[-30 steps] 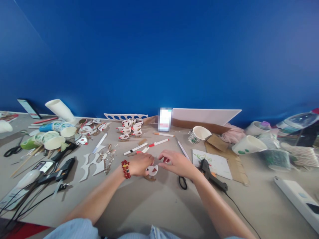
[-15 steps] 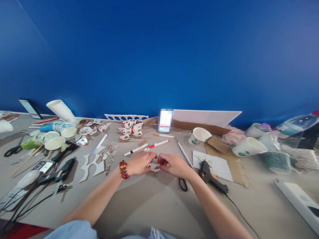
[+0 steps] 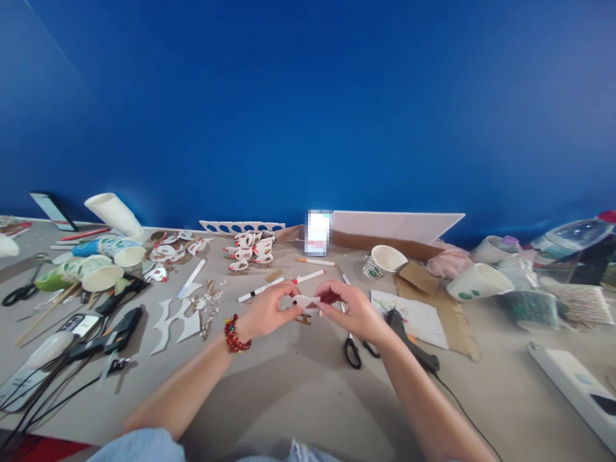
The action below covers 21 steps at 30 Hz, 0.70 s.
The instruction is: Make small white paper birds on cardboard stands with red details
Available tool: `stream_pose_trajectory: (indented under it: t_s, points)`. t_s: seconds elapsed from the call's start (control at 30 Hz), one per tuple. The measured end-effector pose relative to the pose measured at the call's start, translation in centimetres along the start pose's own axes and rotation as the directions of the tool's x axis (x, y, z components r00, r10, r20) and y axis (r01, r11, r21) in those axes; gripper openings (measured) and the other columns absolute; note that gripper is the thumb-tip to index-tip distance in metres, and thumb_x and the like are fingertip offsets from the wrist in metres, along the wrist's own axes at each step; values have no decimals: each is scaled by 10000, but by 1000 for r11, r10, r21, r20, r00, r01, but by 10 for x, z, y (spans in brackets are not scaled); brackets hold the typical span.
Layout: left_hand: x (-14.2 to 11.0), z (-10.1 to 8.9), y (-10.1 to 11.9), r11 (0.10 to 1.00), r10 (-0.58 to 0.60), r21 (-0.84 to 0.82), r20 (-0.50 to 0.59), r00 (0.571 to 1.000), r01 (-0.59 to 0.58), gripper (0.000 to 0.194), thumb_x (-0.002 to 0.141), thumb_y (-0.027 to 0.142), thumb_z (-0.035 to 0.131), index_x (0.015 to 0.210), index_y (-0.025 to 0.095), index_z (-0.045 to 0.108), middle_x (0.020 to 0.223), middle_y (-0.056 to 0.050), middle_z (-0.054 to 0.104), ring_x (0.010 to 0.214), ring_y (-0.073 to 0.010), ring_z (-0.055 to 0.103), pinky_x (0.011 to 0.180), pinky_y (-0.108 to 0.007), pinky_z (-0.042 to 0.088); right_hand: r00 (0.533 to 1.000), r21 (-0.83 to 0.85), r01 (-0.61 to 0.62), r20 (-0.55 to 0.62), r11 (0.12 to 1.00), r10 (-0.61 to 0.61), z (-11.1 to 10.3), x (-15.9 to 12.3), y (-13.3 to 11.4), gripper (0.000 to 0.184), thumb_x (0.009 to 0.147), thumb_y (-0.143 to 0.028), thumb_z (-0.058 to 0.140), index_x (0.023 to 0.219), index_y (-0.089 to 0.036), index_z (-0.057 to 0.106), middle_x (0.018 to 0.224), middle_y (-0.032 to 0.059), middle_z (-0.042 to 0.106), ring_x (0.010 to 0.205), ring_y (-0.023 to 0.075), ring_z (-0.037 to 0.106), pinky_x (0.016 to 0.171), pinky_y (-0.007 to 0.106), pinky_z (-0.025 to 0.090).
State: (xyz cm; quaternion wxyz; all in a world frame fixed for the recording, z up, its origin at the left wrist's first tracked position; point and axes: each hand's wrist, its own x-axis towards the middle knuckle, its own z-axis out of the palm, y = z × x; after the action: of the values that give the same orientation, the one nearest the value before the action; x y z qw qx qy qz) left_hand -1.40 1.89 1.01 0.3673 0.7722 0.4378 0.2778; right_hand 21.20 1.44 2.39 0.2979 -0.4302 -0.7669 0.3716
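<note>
My left hand, with a red bead bracelet at its wrist, pinches the left end of a small white paper figure. The figure has a dark eye dot, and a brown cardboard piece shows beneath it. At its right end the fingertips of my right hand close on it. Both hands hold it just above the grey table. Similar white figures with red tips stand grouped beyond my left hand. Black-handled scissors lie below my right hand, partly covered by it.
A black glue gun lies by my right forearm, its cord trailing forward. Markers, white offcuts and another glue gun spread leftward. A patterned paper cup and a power strip are on the right. A blue wall stands behind.
Both hands have lifted the white paper figure and turned it lengthwise. The right fingers, apart from it a second ago, now grip its right end. More of the scissors shows.
</note>
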Motion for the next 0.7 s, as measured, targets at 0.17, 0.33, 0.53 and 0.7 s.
stream_pose_trajectory:
  t_s: [0.17, 0.33, 0.53, 0.7]
  points:
    - [-3, 4, 2, 971, -19, -236, 44, 999, 29, 209, 883, 375, 577, 973, 194, 627, 910, -42, 656, 849, -211, 641, 748, -343, 533, 1000, 194, -13, -2, 981, 14, 3, -1, 1, 124, 883, -288, 573, 969, -201, 591, 857, 28, 663, 772, 166, 636, 734, 295, 509]
    - [-6, -1, 15, 994, 23, -102, -90, 996, -32, 130, 870, 342, 588, 880, 213, 591, 913, -27, 656, 887, -207, 630, 785, -330, 513, 1000, 187, -12, -22, 982, 16, 3, -2, 0, 101, 872, -282, 588, 930, -200, 599, 847, 31, 659, 776, 174, 627, 735, 302, 505]
    - [-8, 0, 23, 991, 121, 71, -131, 984, -112, 62, 854, 236, 573, 812, 215, 533, 876, -32, 642, 853, -200, 609, 784, -307, 475, 994, 145, 97, -63, 985, -89, 6, -2, -7, 130, 879, -298, 592, 967, -205, 617, 950, 50, 674, 899, 200, 621, 809, 310, 481]
    - [-9, 9, 19, 976, 167, 164, -143, 976, -143, 82, 834, 205, 587, 808, 228, 513, 891, -36, 639, 864, -209, 600, 841, -353, 469, 997, 30, 60, -48, 998, -59, 11, 0, -12, 167, 898, -373, 587, 874, -215, 637, 863, 33, 665, 836, 190, 605, 774, 300, 474]
